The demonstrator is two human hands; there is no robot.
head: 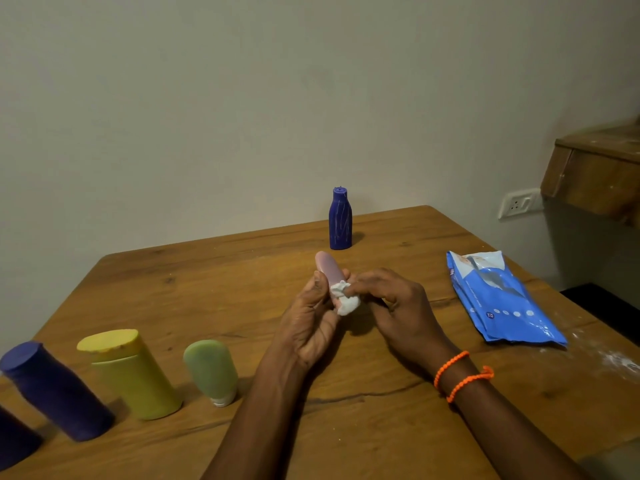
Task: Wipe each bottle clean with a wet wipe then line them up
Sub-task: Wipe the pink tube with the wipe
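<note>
My left hand [310,323] grips a small pink bottle [328,268] above the middle of the wooden table [346,427], its rounded end pointing up and away. My right hand [394,306] pinches a crumpled white wet wipe [344,299] against the bottle's lower part. A blue bottle [340,220] with pale streaks stands upright near the far edge. Along the near left stand a green bottle [211,370], a yellow bottle [133,374], a dark blue bottle [57,391] and part of another dark one [14,441] in a row.
A blue pack of wet wipes [502,299] lies flat at the right of the table. White powder [616,358] is smeared by the right edge. A wooden shelf [595,174] and a wall socket [519,204] are on the wall at the right.
</note>
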